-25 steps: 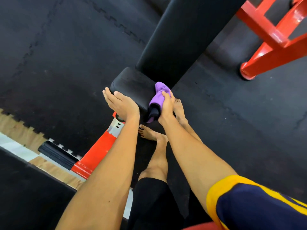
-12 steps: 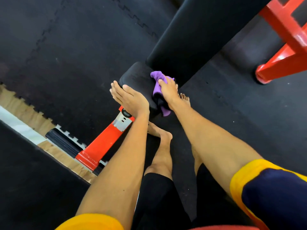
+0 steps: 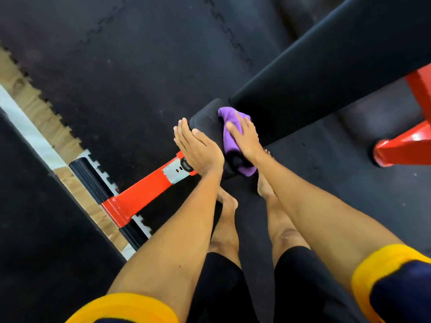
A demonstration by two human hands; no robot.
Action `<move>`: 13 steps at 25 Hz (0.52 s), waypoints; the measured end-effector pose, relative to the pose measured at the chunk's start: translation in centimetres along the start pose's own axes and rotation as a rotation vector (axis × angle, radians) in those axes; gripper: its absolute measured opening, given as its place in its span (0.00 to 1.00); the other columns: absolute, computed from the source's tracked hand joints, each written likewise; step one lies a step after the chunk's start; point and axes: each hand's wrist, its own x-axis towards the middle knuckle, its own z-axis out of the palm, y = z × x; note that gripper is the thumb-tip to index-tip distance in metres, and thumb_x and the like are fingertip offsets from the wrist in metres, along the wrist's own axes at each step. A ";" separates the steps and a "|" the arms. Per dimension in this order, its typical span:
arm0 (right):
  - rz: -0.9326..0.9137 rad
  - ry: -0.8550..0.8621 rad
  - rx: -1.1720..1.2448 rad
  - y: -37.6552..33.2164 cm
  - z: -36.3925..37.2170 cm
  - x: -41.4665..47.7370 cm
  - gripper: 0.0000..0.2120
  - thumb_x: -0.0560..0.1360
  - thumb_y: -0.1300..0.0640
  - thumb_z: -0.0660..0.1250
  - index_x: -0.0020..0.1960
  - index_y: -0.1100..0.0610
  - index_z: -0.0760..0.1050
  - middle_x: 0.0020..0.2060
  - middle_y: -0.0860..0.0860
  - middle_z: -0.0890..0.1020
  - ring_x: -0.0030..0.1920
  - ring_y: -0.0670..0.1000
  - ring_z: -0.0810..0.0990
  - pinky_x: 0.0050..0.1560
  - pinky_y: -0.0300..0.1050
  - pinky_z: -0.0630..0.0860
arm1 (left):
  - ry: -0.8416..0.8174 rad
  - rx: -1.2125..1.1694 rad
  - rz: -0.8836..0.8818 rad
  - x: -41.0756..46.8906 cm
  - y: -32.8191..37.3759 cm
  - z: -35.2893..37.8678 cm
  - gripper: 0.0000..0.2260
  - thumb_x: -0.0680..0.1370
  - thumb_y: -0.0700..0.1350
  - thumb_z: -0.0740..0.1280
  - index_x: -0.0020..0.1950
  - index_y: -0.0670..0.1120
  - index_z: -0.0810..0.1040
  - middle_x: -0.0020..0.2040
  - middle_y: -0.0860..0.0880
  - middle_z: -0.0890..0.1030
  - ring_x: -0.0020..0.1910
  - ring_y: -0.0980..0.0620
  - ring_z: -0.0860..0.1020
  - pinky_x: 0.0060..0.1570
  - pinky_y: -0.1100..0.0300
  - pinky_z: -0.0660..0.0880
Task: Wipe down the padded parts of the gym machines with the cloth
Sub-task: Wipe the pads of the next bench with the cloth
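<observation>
Above black floor mats [image 3: 116, 89], the right hand [image 3: 245, 141] presses the cloth [image 3: 227, 138] flat-fingered onto the seat pad [image 3: 205, 117]; the left hand [image 3: 200, 150], fingers straight, braces its left side.

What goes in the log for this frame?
wiping seat pad | right hand presses purple cloth on it | left hand flat against its side

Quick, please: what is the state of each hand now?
Left hand: open, flat against the small black pad.
Right hand: open, pressing the purple cloth on it.

One cloth [image 3: 228, 136]; two pads [image 3: 205, 118] [image 3: 326, 73]; two hands [image 3: 200, 150] [image 3: 245, 138]
</observation>
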 end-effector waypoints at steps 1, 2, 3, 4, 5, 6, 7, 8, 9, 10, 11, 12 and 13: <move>0.021 0.010 -0.002 -1.8 0.3 1.6 0.34 0.77 0.29 0.52 0.78 0.43 0.65 0.80 0.51 0.62 0.79 0.59 0.59 0.78 0.63 0.56 | 0.000 0.003 -0.002 0.1 0.0 0.0 0.25 0.83 0.47 0.47 0.76 0.40 0.69 0.76 0.44 0.71 0.79 0.46 0.62 0.80 0.51 0.54; -0.001 -0.002 -0.023 -3.6 0.6 2.1 0.32 0.78 0.31 0.51 0.76 0.45 0.68 0.79 0.51 0.64 0.79 0.59 0.60 0.78 0.62 0.55 | -0.002 0.007 -0.001 0.1 0.0 0.0 0.25 0.83 0.48 0.47 0.76 0.41 0.69 0.76 0.44 0.71 0.79 0.46 0.62 0.79 0.50 0.55; -0.090 -0.044 -0.027 -4.9 1.0 1.5 0.28 0.82 0.35 0.52 0.76 0.46 0.69 0.80 0.50 0.62 0.80 0.58 0.57 0.80 0.59 0.52 | -0.006 0.014 0.004 0.1 0.0 0.0 0.25 0.83 0.48 0.47 0.76 0.41 0.69 0.76 0.45 0.71 0.79 0.46 0.62 0.79 0.49 0.56; -0.204 -0.068 0.007 -5.2 1.2 0.6 0.24 0.85 0.40 0.53 0.78 0.47 0.67 0.81 0.48 0.60 0.81 0.54 0.54 0.81 0.55 0.50 | -0.013 0.023 0.007 0.0 0.1 -0.1 0.25 0.83 0.48 0.47 0.76 0.41 0.69 0.76 0.45 0.70 0.79 0.47 0.62 0.79 0.47 0.57; -0.279 -0.113 0.054 -5.2 0.9 -1.0 0.23 0.86 0.43 0.55 0.79 0.47 0.65 0.82 0.46 0.58 0.82 0.50 0.52 0.81 0.51 0.49 | -0.015 0.030 0.004 0.0 0.1 -0.1 0.25 0.83 0.48 0.47 0.76 0.41 0.69 0.76 0.45 0.70 0.79 0.47 0.62 0.78 0.46 0.59; -0.328 -0.155 0.088 -4.3 0.4 -2.3 0.23 0.86 0.45 0.56 0.79 0.46 0.64 0.82 0.44 0.56 0.82 0.46 0.52 0.81 0.47 0.49 | -0.019 0.031 -0.001 0.1 0.1 -0.2 0.24 0.84 0.48 0.48 0.76 0.42 0.69 0.76 0.45 0.70 0.79 0.47 0.62 0.77 0.45 0.60; -0.369 -0.201 0.092 -3.0 -0.2 -3.7 0.22 0.86 0.45 0.57 0.79 0.43 0.63 0.81 0.41 0.54 0.81 0.44 0.51 0.80 0.44 0.49 | -0.027 0.029 -0.004 0.1 0.0 -0.1 0.23 0.84 0.47 0.48 0.76 0.42 0.69 0.76 0.45 0.70 0.79 0.47 0.62 0.76 0.44 0.61; -0.415 -0.216 0.042 -1.6 -0.5 -4.0 0.22 0.86 0.45 0.58 0.79 0.38 0.62 0.81 0.39 0.53 0.81 0.43 0.51 0.79 0.42 0.49 | -0.035 0.027 -0.008 0.0 -0.2 0.0 0.23 0.84 0.47 0.48 0.76 0.42 0.69 0.76 0.45 0.70 0.79 0.48 0.62 0.76 0.44 0.61; -0.429 -0.223 -0.023 -1.0 -0.9 -3.0 0.22 0.85 0.44 0.58 0.78 0.36 0.60 0.81 0.39 0.52 0.81 0.44 0.50 0.79 0.42 0.49 | -0.030 0.029 -0.011 0.0 -0.3 0.1 0.23 0.85 0.47 0.48 0.76 0.42 0.69 0.76 0.45 0.70 0.79 0.48 0.62 0.76 0.44 0.62; -0.381 -0.219 -0.056 -0.9 -1.0 -1.1 0.24 0.85 0.43 0.59 0.79 0.37 0.60 0.82 0.42 0.52 0.82 0.46 0.51 0.79 0.44 0.49 | -0.017 0.028 -0.010 0.0 -0.4 0.2 0.23 0.85 0.47 0.48 0.76 0.42 0.69 0.76 0.46 0.70 0.79 0.47 0.62 0.76 0.44 0.62; -0.306 -0.187 -0.063 -1.3 -0.7 1.1 0.25 0.84 0.41 0.60 0.80 0.40 0.61 0.82 0.46 0.55 0.82 0.49 0.53 0.80 0.47 0.50 | -0.004 0.024 -0.003 0.0 -0.6 0.3 0.22 0.85 0.47 0.49 0.75 0.42 0.70 0.75 0.45 0.71 0.78 0.47 0.63 0.75 0.44 0.63; -0.232 -0.153 -0.048 -2.5 -0.5 2.9 0.25 0.83 0.40 0.60 0.79 0.44 0.65 0.81 0.50 0.60 0.80 0.51 0.57 0.81 0.52 0.53 | 0.004 0.023 0.007 0.0 -0.5 0.3 0.22 0.85 0.46 0.49 0.75 0.41 0.71 0.74 0.45 0.72 0.78 0.46 0.64 0.75 0.44 0.63; -0.191 -0.136 -0.039 -3.9 -0.3 4.4 0.25 0.82 0.39 0.58 0.75 0.48 0.70 0.77 0.51 0.67 0.78 0.53 0.62 0.80 0.55 0.56 | 0.016 0.028 0.012 0.0 -0.6 0.4 0.22 0.85 0.46 0.49 0.74 0.40 0.71 0.74 0.45 0.72 0.77 0.46 0.64 0.75 0.44 0.63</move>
